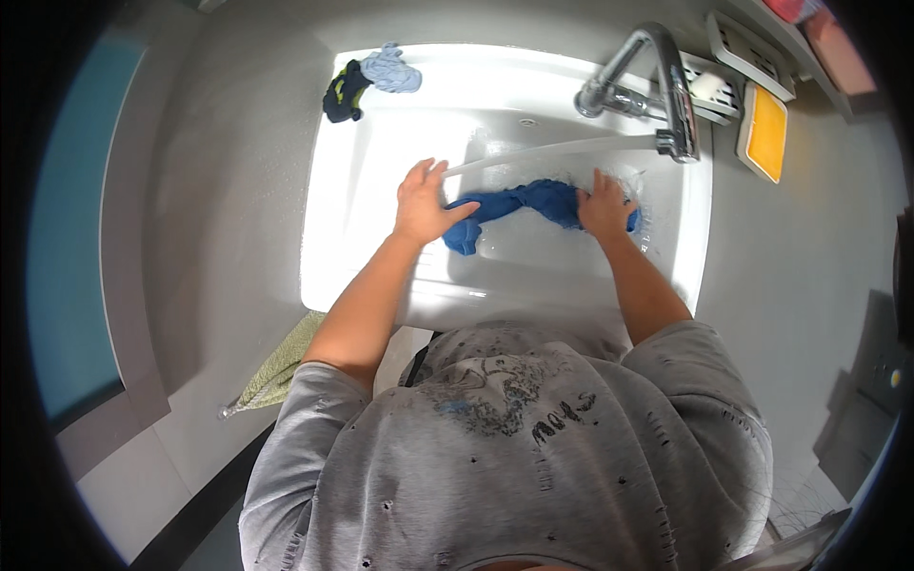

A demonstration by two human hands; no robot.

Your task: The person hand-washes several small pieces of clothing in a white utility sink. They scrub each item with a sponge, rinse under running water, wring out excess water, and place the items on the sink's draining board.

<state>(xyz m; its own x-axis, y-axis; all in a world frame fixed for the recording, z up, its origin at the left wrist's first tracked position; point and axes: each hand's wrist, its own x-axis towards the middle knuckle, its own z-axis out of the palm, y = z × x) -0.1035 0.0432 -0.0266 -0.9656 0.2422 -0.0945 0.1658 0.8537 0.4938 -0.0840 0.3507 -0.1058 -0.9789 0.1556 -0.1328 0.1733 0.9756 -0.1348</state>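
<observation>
A wet blue cloth [546, 201] lies stretched sideways in the basin of a white ceramic sink [507, 285]. At its left end is my left hand [426, 203], fingers apart, with the thumb over the edge of the cloth. My right hand [605, 205] rests on the cloth's right part, fingers spread; whether it grips any fabric cannot be told. Water [550, 150] runs from the chrome faucet [675, 107] across the basin towards my left hand. On the sink's back left corner a light blue cloth [390, 70] touches a dark cloth with yellow-green marks [348, 93].
Right of the faucet, a white bar of soap [707, 86] sits in a slotted dish, beside a holder with a yellow block [767, 135]. Another white slotted tray [750, 53] is above them. A green towel [285, 360] hangs left of the sink's front.
</observation>
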